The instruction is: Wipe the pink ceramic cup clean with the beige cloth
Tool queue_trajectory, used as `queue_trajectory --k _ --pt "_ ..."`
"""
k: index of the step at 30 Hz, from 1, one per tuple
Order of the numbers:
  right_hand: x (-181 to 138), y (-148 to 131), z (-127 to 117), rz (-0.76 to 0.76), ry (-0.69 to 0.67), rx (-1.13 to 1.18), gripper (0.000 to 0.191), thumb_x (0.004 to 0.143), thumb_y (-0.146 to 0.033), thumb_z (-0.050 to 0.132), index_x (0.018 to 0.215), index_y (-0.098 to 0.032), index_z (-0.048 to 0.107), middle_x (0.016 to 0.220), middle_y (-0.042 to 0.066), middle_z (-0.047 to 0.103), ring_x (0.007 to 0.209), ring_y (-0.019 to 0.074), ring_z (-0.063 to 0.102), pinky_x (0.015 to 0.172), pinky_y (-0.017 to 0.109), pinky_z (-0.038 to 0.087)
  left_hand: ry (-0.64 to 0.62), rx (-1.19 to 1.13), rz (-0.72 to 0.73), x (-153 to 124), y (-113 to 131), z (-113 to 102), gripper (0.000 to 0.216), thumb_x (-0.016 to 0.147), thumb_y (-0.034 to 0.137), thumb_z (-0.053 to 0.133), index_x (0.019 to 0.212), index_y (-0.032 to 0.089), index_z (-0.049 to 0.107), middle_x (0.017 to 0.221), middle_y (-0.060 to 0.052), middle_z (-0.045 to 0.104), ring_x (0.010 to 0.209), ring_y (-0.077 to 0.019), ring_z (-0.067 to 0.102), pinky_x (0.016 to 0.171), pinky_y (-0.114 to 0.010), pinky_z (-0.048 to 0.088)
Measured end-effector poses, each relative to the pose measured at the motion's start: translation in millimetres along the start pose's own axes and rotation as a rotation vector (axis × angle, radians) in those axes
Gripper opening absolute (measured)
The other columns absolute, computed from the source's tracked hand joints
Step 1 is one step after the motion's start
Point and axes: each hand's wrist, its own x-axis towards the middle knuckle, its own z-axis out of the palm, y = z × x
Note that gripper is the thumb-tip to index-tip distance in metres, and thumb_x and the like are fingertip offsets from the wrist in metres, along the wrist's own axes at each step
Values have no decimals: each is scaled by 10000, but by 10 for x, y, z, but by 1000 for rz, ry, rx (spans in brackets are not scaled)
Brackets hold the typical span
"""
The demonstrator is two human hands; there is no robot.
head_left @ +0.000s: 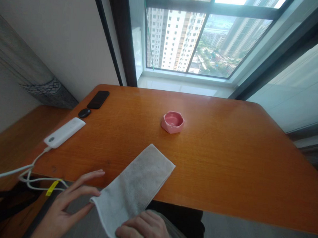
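The folded grey cloth (135, 189) hangs over the near table (226, 166) edge, its loose end steadied by the left hand (64, 206), fingers spread touching it, and right hand (143, 233), fingers curled pinching its corner.

Item: grey cloth (135, 189), the thing both hands are on.
Material: soft, slightly fuzzy fabric, plain light grey, no pattern visible.
Form: folded into a long flat strip with straight edges and square far corners.
Pose: lying diagonally, far end pointing up and to the right.
Position: far half rests flat on the orange wooden table (227, 144); near half hangs past the table's front edge.
Contact, left side: left hand (64, 206) fingertips touch the near left corner.
Contact, right side: right hand (143, 233) rests on the near end.
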Motion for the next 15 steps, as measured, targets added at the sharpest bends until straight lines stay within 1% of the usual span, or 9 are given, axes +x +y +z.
queue_trajectory --k 3,5,8,10,12,14,15 --pt "91 -14 -112 102 2 4 212 1142 -288 450 1042 -246 633 753 -54 790 543 107 696 520 286 443 20 -92 -50 89 32 45 107 1008 381 758 1047 301 818 1414 -16 794 1290 -220 786 1079 -243 639" --pt "161 -11 -220 148 13 -11 167 1118 -267 471 1057 -248 626 773 -51 801 566 113 731 541 270 474 70 -165 -50 192 72 95 69 994 341 779 1030 299 822 1288 -7 831 1244 -205 799 1095 -238 629" --pt "241 6 -382 199 1 -8 103 1097 -281 530 1086 -256 630 817 -48 814 611 121 766 590 241 523 135 -257 -10 399 151 179 39 983 283 783 997 282 820 1095 -4 847 1144 -213 818 1131 -316 633" --pt "278 27 -482 224 1 -2 114 1105 -328 548 1106 -257 637 834 -42 814 633 126 774 611 233 542 147 -279 14 561 223 234 41 985 273 782 994 269 822 1042 -4 843 1080 -212 820 1134 -356 635" --pt "310 65 -578 259 5 -6 119 1112 -343 564 1105 -256 646 837 -41 801 656 126 771 626 229 548 162 -280 21 730 309 291 53 994 285 778 998 259 825 1016 -1 837 1032 -200 813 1139 -365 625" --pt "339 125 -667 309 16 -20 84 1104 -303 598 1095 -251 662 833 -34 780 680 127 758 644 228 550 168 -278 15 899 397 353 80 1000 318 782 978 253 823 992 2 831 1001 -191 800 1096 -336 626" --pt "353 165 -708 332 26 -32 64 1096 -273 615 1088 -245 673 827 -28 766 688 130 745 647 231 548 169 -279 4 980 437 387 100 1002 337 783 968 251 821 980 1 826 983 -187 792 1034 -307 632"
